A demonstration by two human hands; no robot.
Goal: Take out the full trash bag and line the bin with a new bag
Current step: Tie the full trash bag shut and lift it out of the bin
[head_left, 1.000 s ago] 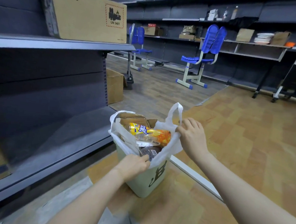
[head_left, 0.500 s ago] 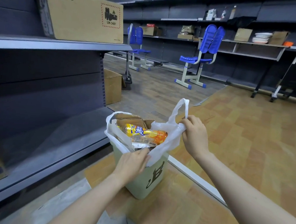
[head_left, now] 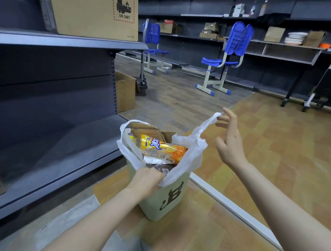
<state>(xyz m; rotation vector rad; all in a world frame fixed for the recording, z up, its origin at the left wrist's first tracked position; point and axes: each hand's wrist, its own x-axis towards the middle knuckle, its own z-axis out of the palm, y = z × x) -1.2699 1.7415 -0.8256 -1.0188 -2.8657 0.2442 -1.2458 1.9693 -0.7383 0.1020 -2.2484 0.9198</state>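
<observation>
Head view: small pale bin on the floor at 6 o'clock, white trash bag inside it, full.
Change: half a second ago the right hand pinched the bag's handle loop; now its fingers are spread, only the tips near the loop's top. The loop stands taller, toward 1 o'clock.
Meaning: probably regrasping; the bag isn't lifted yet.
Left hand: clenched on the near rim of the bag at 7 o'clock.
Axis: bag upright, mouth up; yellow snack packet lies across it, 10 to 4.

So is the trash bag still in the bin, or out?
In. The trash bag sits inside the bin, its edge draped over the rim, trash filling it.
</observation>
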